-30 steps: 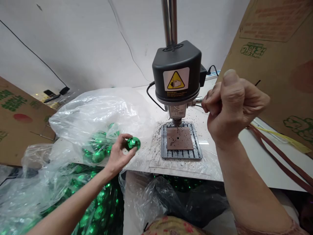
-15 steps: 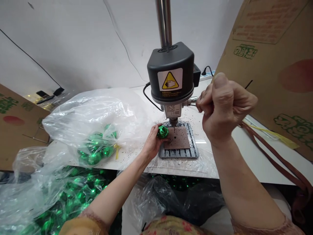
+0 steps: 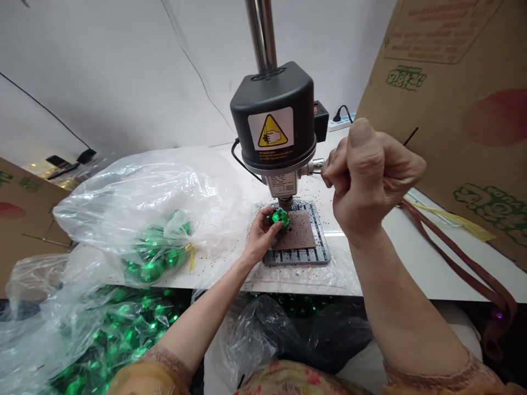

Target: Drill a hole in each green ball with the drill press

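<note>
Pinched between the thumb and fingers of my left hand (image 3: 262, 233) is a shiny green faceted ball (image 3: 280, 218). It sits just under the chuck (image 3: 285, 202) of a black bench drill press (image 3: 274, 120), over a brown board (image 3: 302, 233) on the slotted metal base (image 3: 321, 236). The ball hides the drill bit, so I cannot tell whether they touch. At the drill's right side my right hand (image 3: 370, 181) is closed in a fist around the feed lever (image 3: 315, 166), whose grip is mostly hidden by the fingers.
A clear plastic bag (image 3: 140, 186) tied in yellow holds green balls on the white table (image 3: 415, 263). Below its left edge lie many more balls (image 3: 132, 323). Dark shavings surround the base. Cardboard boxes (image 3: 444, 126) stand at both sides; a brown strap (image 3: 457, 258) hangs at right.
My left hand has brought the green ball rightward from the board's left edge to beneath the chuck. My right hand keeps its grip on the lever. The whole view has shifted slightly.
</note>
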Demonstrator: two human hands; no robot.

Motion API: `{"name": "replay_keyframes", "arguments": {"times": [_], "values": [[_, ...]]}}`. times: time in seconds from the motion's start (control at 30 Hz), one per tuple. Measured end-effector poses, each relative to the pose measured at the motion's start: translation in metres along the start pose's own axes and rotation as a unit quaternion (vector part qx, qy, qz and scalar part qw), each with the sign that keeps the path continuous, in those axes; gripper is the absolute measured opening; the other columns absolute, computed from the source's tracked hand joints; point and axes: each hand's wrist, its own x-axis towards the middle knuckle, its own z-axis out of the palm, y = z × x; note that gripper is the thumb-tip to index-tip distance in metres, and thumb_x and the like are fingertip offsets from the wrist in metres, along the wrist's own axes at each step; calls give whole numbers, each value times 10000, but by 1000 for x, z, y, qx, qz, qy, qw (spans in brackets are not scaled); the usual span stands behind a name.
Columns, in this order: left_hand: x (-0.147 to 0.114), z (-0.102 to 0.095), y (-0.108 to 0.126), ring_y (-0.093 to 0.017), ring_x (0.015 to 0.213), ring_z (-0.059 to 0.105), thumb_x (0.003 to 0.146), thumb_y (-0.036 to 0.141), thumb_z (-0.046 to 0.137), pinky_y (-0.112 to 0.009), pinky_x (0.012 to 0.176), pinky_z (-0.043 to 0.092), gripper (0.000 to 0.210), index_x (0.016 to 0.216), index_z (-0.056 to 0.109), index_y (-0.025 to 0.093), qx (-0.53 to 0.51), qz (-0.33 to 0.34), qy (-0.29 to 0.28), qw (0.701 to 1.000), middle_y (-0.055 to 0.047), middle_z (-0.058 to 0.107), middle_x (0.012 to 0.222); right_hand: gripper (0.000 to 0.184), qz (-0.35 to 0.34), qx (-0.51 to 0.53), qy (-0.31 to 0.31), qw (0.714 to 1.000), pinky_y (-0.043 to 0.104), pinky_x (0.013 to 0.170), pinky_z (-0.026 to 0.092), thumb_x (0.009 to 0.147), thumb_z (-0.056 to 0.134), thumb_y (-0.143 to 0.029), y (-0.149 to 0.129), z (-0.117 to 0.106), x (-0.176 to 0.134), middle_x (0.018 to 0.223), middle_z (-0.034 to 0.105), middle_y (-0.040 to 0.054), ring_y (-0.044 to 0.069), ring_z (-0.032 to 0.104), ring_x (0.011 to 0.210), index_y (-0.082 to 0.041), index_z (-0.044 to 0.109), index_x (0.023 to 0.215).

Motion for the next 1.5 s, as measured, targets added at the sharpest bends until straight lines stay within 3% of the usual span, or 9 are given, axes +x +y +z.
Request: {"name": "replay_keyframes", "arguments": {"times": [0.4, 0.7, 0.93, 1.13, 1.27, 1.5], "values": [[3, 10, -7, -237, 1135, 640, 771, 411, 836, -400, 1010, 526, 579, 1227, 539, 213, 62, 69, -50, 994, -98, 645, 1225, 437, -18, -31, -12, 999, 283, 401, 263, 948, 575, -343, 2, -3, -2, 443, 402, -46, 48, 330, 378, -205, 518, 537], [-5, 9, -3, -235, 1052, 659, 772, 420, 832, -402, 969, 530, 531, 1195, 591, 210, 130, 45, -34, 990, -74, 683, 1129, 427, -5, 0, -19, 1000, 286, 398, 252, 933, 600, -301, -1, -2, 0, 432, 391, -52, 49, 333, 366, -202, 533, 523], [-6, 16, -2, -210, 990, 672, 768, 430, 838, -366, 892, 548, 535, 1177, 571, 211, 69, 3, -2, 998, -66, 692, 1088, 423, 6, 10, -17, 1000, 310, 405, 236, 911, 627, -276, -2, -2, 3, 418, 383, -55, 69, 339, 372, -202, 536, 504], [-9, 18, -4, -208, 985, 669, 750, 409, 857, -364, 886, 546, 541, 1165, 570, 214, 78, 11, -8, 997, -65, 687, 1082, 439, 33, -15, -28, 999, 247, 421, 256, 941, 578, -215, -4, 8, 22, 417, 360, -71, 20, 320, 368, -175, 519, 508], [-10, 17, -4, -218, 1040, 659, 744, 425, 855, -375, 938, 538, 531, 1146, 577, 218, 82, 29, -17, 996, -67, 673, 1129, 454, 71, -18, -31, 997, 221, 394, 229, 923, 616, -307, -3, 12, 32, 403, 339, -78, 8, 303, 351, -173, 514, 501], [-10, 16, -6, -236, 1075, 654, 756, 435, 843, -407, 979, 534, 526, 1156, 585, 212, 95, 44, -22, 994, -75, 667, 1141, 448, 13, -16, -38, 999, 242, 399, 236, 938, 595, -268, -2, 7, 21, 418, 354, -64, 20, 313, 370, -173, 495, 511]]}}
